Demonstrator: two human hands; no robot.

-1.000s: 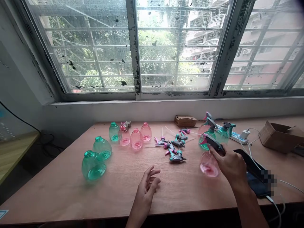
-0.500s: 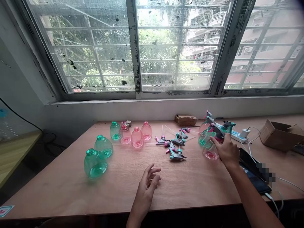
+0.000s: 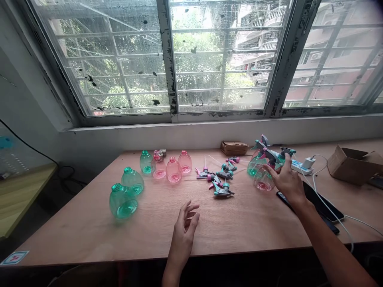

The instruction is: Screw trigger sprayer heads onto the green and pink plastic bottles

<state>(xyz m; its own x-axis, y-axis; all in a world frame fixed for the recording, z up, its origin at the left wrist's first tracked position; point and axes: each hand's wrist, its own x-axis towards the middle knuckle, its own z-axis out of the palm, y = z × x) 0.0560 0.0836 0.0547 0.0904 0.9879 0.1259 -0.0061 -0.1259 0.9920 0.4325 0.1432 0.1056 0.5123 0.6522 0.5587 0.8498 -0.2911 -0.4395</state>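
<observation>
From where I watch, the pink spray bottle point(image 3: 263, 183) is toward the right side of the table point(image 3: 155, 235), well in from the front edge. Its long axis runs upright, as far as I can make out, and its grey-and-pink spray head slants from the back left toward the right hand point(image 3: 289, 183).

That right hand is much the nearer of the two, coming in from the front right corner and lying just to the bottle's right. The thumb is by the neck, and the index finger points up in front of a dark spray head point(image 3: 288, 151) behind. (I cannot tell whether the fingers grasp the bottle or merely brush it.) Green spray bottles point(image 3: 253, 166) stand close behind, toward the back edge, so I judge any sideways motion of those fingers could knock a neighbour.

The left hand point(image 3: 182, 233) holds nothing; it hangs over the middle of the front edge, fingers loosely curled. Beyond its fingertips, to the right and farther back, lie the loose spray heads point(image 3: 224, 192), between the two hands and pointing various ways. To its left are headless bottles: pink ones point(image 3: 174, 171) near the back edge and green ones point(image 3: 123, 206) nearer the left edge.
</observation>
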